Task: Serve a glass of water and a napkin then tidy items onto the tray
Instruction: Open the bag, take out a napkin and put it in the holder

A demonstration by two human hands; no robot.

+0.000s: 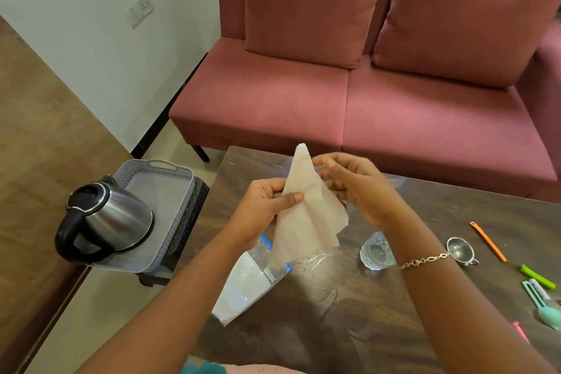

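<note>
A pale paper napkin (306,215) hangs above the dark wooden table (349,313), folded into a tall pointed shape. My left hand (264,206) pinches its left edge and my right hand (355,188) holds its right side near the top. A small clear glass (376,252) stands on the table just under my right wrist. A grey plastic tray (158,185) sits on a dark stool left of the table, and a steel kettle (106,222) with a black handle stands on the tray's near end.
A clear plastic napkin packet (246,285) with blue trim lies at the table's left edge. A small steel strainer (460,249), an orange stick (487,240) and green clips (537,278) lie at the right. A pink sofa (364,85) stands beyond the table.
</note>
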